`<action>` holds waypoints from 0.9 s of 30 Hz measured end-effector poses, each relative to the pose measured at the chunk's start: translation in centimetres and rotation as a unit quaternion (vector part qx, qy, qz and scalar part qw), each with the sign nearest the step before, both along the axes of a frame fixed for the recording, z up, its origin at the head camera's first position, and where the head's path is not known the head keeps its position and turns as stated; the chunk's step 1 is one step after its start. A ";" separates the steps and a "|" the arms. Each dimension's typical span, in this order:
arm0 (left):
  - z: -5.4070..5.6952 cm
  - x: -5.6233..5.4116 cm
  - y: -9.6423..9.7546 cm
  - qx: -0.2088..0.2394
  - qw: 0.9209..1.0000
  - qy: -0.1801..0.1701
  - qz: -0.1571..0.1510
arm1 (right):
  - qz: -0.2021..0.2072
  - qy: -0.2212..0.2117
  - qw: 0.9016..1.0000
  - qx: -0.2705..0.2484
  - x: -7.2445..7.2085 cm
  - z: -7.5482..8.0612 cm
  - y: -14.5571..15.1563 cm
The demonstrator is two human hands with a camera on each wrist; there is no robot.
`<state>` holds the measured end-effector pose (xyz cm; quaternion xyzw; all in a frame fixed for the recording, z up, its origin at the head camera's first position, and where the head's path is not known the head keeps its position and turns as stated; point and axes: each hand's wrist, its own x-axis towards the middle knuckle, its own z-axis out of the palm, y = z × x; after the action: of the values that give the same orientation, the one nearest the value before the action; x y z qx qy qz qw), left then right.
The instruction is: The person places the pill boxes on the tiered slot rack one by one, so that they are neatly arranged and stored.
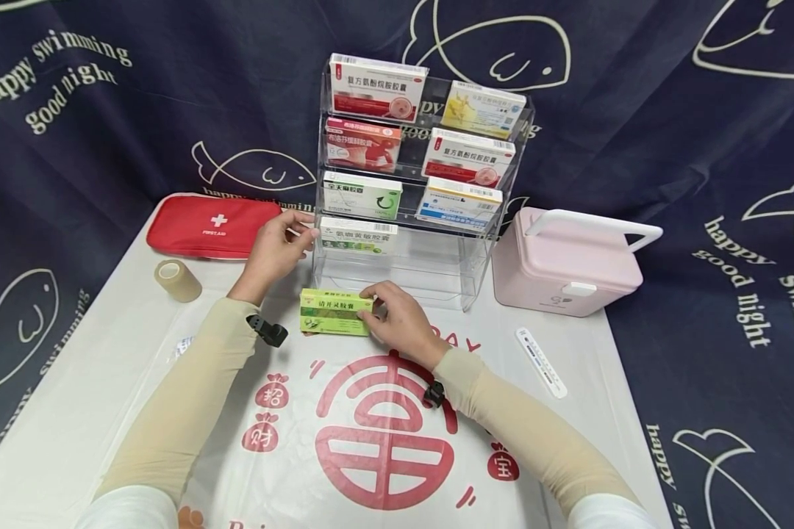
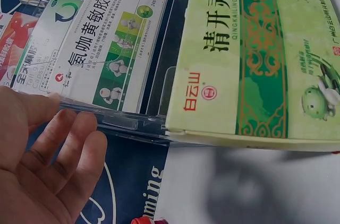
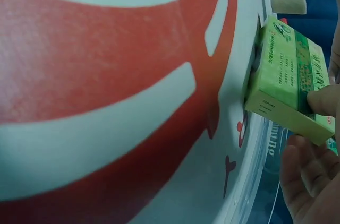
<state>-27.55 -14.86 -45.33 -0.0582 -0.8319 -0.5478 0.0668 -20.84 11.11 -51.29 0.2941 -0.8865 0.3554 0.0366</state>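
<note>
My right hand (image 1: 402, 323) pinches the right end of a green medicine box (image 1: 334, 312), thumb on its front face. The box is just above the table, before the bottom of a transparent plastic display rack (image 1: 417, 283). In the right wrist view, the thumb lies on the green box (image 3: 289, 70) and the other fingers are behind it. At the rack's left edge is my left hand (image 1: 279, 246), fingers loosely bent and holding nothing; in the left wrist view, its fingertips are beside a white-and-green capsule box (image 2: 114, 49) in the rack's lowest occupied tier.
Several other medicine boxes (image 1: 377, 92) stand in the upper tiers. To the left are a red first-aid pouch (image 1: 212, 228) and a tan tape roll (image 1: 179, 281). A pink case (image 1: 569, 264) and a white thermometer-like strip (image 1: 541, 362) lie right.
</note>
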 end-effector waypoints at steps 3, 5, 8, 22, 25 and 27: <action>0.0 0.0 0.1 -0.001 1.000 0.003 -0.002 | 0.020 0.011 1.000 -0.014 0.4 -0.1 0.2; 0.0 0.1 0.1 0.000 1.000 0.004 -0.002 | 0.037 0.021 0.999 -0.028 0.7 -0.2 0.5; 0.1 0.2 0.0 0.001 1.000 0.006 -0.001 | 0.069 0.037 0.996 -0.052 1.1 -0.4 0.8; 0.2 0.2 0.1 -0.001 1.000 0.005 0.002 | 0.053 0.034 0.979 -0.196 0.0 4.4 6.4; 0.2 0.1 0.1 -0.002 1.000 0.007 0.002 | 0.023 0.051 0.976 -0.210 -1.5 6.4 8.8; 0.2 0.1 0.1 -0.003 1.000 0.008 0.002 | 0.000 0.065 0.973 -0.220 -2.2 8.1 10.2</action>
<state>-27.48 -14.73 -45.12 -0.0611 -0.8329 -0.5450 0.0746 -23.00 21.30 -43.22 0.3010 -0.7824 0.5219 0.1577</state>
